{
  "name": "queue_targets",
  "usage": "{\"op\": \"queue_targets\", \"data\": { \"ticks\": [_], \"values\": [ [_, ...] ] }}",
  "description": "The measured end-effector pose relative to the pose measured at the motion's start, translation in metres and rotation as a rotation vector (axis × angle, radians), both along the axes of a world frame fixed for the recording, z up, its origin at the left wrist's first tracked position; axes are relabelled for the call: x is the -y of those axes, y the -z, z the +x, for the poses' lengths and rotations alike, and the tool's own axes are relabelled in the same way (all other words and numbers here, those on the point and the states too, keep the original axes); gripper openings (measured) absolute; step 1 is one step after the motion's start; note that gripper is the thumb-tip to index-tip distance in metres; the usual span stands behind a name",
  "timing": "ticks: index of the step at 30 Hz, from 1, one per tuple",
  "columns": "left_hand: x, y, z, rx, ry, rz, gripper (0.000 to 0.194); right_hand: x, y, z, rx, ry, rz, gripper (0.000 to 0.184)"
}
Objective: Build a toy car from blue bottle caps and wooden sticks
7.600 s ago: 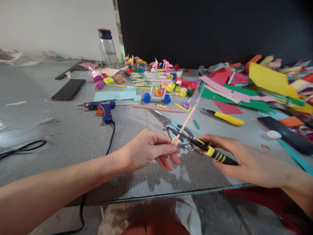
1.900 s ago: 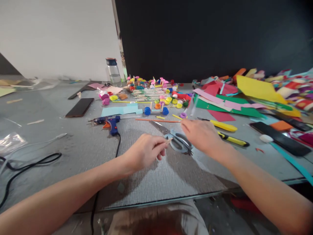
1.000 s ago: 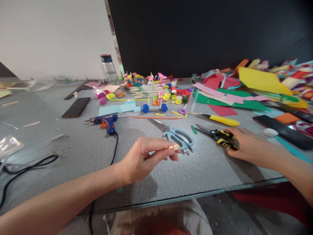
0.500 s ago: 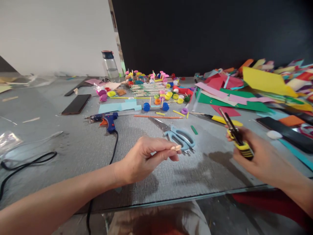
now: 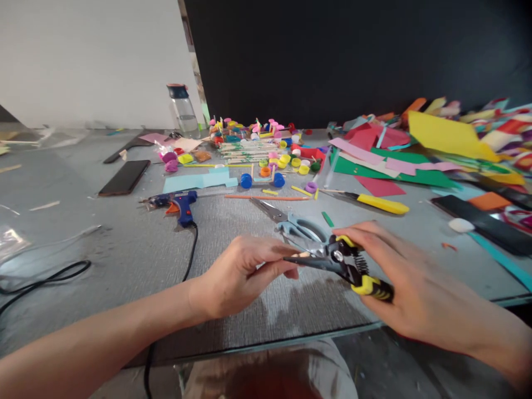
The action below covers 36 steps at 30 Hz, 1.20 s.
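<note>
My left hand (image 5: 239, 277) is closed in a pinch on small pale wooden stick pieces (image 5: 305, 254), whose ends stick out past the fingertips. Wrapped round the handles of yellow-and-black pruning snips (image 5: 348, 260) is my right hand (image 5: 409, 282). The blades of the snips are spread apart, around the stick ends and close to my left fingertips; whether they touch the wood I cannot tell. Light blue scissors (image 5: 305, 227) lie on the table just behind, partly covered by the snips.
A blue glue gun (image 5: 183, 206) with a black cord lies left of centre. Behind are blue bottle caps (image 5: 246, 180), coloured caps and sticks, and a water bottle (image 5: 183, 113). A yellow craft knife (image 5: 382, 203) and coloured paper (image 5: 449, 136) are on the right. The table's edge (image 5: 291, 341) is near me.
My right hand has brought the snips leftward from the right side to the stick pieces. My left hand has stayed nearly in place, still pinching them.
</note>
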<state>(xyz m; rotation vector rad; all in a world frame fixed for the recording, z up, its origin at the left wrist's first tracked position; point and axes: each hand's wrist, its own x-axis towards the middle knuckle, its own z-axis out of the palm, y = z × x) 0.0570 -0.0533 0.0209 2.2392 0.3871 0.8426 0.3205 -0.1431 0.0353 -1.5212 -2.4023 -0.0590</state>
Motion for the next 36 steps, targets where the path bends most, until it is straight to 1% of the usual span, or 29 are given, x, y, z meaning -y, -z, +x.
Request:
{"op": "queue_targets", "data": {
  "ticks": [3,8,13,20,25,29,32,36],
  "values": [
    [-0.0009,0.0001,-0.0002,-0.01,0.009,0.034,0.022,0.0005,0.0014,0.0006,-0.007,-0.017,-0.013,0.059],
    [-0.0003,-0.002,0.0017,0.03,0.013,-0.011,0.022,0.0015,0.0024,0.0013,-0.037,-0.017,-0.035,0.06],
    [0.0005,-0.0042,0.0025,0.002,0.004,0.012,0.023,0.0012,0.0029,0.0022,-0.02,-0.035,-0.015,0.057],
    [0.0009,-0.0042,0.0024,-0.015,0.004,-0.002,0.024,0.0028,0.0024,0.0024,0.001,-0.042,-0.009,0.056],
    [0.0005,-0.0005,0.0023,-0.016,0.02,-0.009,0.024,0.0035,0.0034,0.0038,0.028,-0.044,0.025,0.055],
    [0.0003,-0.0013,0.0026,-0.037,0.027,-0.019,0.025,0.0022,0.0025,0.0047,0.058,-0.076,0.068,0.053],
    [0.0004,-0.002,0.0018,-0.053,0.046,-0.042,0.025,0.0013,0.0012,0.0058,0.073,-0.099,0.075,0.052],
    [0.0007,-0.001,0.001,-0.063,0.117,-0.15,0.027,0.0,0.0044,0.0099,0.037,-0.12,0.074,0.039]
  ]
}}
